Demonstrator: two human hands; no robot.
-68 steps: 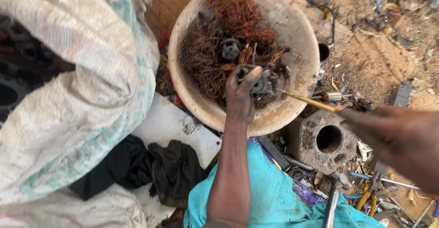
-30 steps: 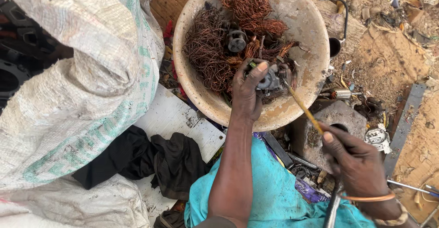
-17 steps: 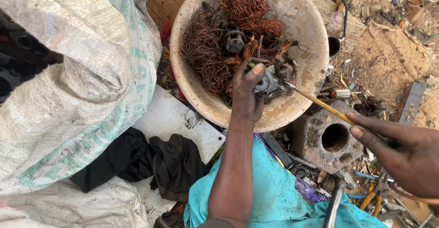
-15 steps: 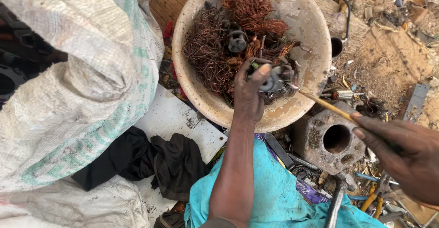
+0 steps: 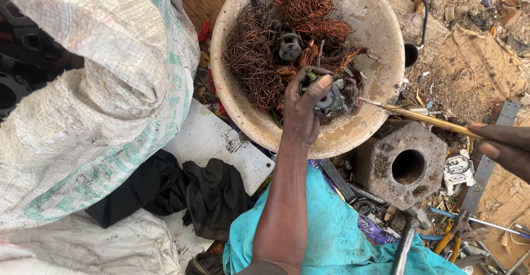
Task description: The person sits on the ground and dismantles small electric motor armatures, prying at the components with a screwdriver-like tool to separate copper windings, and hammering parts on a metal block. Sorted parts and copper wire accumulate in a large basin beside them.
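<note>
My left hand (image 5: 305, 108) reaches into a large tan basin (image 5: 381, 38) and grips a grey metal motor part (image 5: 333, 98) wound with copper wire. Tangles of copper wire (image 5: 255, 65) fill the basin, with another dark motor core (image 5: 289, 45) among them. My right hand (image 5: 505, 148), at the right edge, holds a yellow-handled screwdriver (image 5: 426, 119); its metal tip points at the motor part, close beside my left fingers.
A big white woven sack (image 5: 88, 93) bulges at the left. Dark cloth (image 5: 187, 189) lies on a white board (image 5: 212, 142). A hexagonal metal block with a hole (image 5: 406, 167), pliers (image 5: 455, 233) and scrap lie at the right; turquoise cloth (image 5: 331, 236) covers my lap.
My right hand has swung from low beside the block out to the right edge, so the screwdriver now lies nearly level. The left hand stays on the motor part.
</note>
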